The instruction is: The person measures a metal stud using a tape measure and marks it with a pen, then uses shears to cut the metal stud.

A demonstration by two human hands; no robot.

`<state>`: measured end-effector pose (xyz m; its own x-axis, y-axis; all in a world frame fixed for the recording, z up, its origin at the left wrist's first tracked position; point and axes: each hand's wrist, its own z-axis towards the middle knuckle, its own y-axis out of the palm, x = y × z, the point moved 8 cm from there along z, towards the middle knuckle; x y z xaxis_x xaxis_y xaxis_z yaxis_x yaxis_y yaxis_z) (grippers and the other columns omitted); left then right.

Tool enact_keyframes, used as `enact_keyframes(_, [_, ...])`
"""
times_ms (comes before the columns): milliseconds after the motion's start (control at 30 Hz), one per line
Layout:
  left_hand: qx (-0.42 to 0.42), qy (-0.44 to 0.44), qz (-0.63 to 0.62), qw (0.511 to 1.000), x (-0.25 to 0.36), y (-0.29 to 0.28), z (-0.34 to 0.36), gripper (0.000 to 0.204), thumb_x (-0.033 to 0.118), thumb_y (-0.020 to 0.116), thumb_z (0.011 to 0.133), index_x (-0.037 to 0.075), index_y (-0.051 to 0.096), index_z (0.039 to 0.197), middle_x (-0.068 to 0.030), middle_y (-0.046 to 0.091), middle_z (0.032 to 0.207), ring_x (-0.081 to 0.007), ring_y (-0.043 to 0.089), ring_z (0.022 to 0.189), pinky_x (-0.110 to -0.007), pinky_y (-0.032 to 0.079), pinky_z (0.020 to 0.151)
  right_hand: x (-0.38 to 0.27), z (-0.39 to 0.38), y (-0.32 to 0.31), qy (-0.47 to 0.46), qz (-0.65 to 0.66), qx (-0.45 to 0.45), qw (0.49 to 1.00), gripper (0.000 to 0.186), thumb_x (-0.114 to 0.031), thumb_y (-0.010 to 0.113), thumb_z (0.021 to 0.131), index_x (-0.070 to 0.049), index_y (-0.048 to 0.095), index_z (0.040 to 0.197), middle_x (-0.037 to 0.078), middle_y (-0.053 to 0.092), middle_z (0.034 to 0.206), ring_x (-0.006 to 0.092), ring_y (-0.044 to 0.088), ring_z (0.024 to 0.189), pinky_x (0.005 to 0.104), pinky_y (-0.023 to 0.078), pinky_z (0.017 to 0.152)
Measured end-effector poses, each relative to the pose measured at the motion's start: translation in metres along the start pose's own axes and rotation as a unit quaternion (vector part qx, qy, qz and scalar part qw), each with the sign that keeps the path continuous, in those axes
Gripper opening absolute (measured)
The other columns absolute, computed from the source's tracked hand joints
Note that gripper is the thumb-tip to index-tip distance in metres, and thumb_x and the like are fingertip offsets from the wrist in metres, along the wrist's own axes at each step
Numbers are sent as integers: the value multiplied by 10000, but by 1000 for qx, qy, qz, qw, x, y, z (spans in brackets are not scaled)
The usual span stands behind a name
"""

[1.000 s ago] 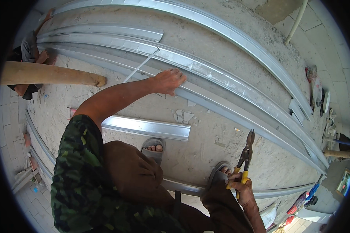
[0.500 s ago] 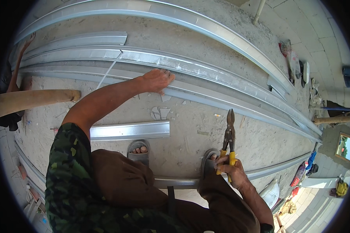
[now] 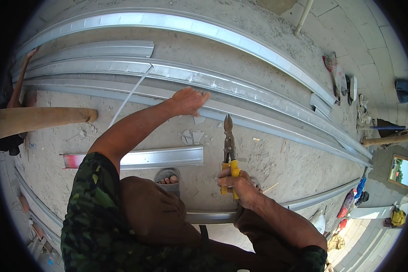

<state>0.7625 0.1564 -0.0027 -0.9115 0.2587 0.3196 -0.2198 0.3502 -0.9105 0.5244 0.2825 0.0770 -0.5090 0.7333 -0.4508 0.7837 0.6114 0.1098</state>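
My left hand [image 3: 189, 100] is closed over the nearest long metal channel [image 3: 240, 112] in the middle bundle, its thumb at the near edge. In my right hand [image 3: 241, 183] is a pair of tin snips [image 3: 230, 138], held by the yellow handles. Their blades point away from me and look nearly closed, a little short of the channel. A second long channel [image 3: 213, 81] lies just beyond the first. A thin pale strip [image 3: 130, 96] slants across the channels beside my left forearm. Closer to my feet lies a short metal channel [image 3: 163, 157], reddish at its left end.
A co-worker's hand [image 3: 33, 52] touches the far long channel [image 3: 167, 20] at its left end, and their leg [image 3: 45, 120] reaches in from the left. Broken pale chips [image 3: 194, 137] litter the dusty floor. Another rail [image 3: 211, 217] runs beneath me. Bags [image 3: 347, 204] lie at the right.
My right hand has brought the tin snips leftward and farther forward, closer to the near channel. My left hand stays on that channel. The view has shifted slightly.
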Motion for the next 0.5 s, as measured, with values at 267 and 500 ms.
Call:
enact_keyframes(267, [-10,-3,-28,1000,-1,-10,3,567,281,848,668,0,515,1030,-192,675,867,-364,680,839,-445,532,705,9,46,47,-40,60,29,997,250,-165,658,762,-21,619,962,57,575,858,171,542,804,332,429,707])
enact_keyframes(500, [-22,-6,-32,999,-6,-7,4,588,295,850,668,-1,525,1059,-182,673,847,-352,679,854,-437,534,711,8,57,45,-56,25,49,997,205,-144,674,768,-57,595,936,8,511,742,118,489,677,289,397,598])
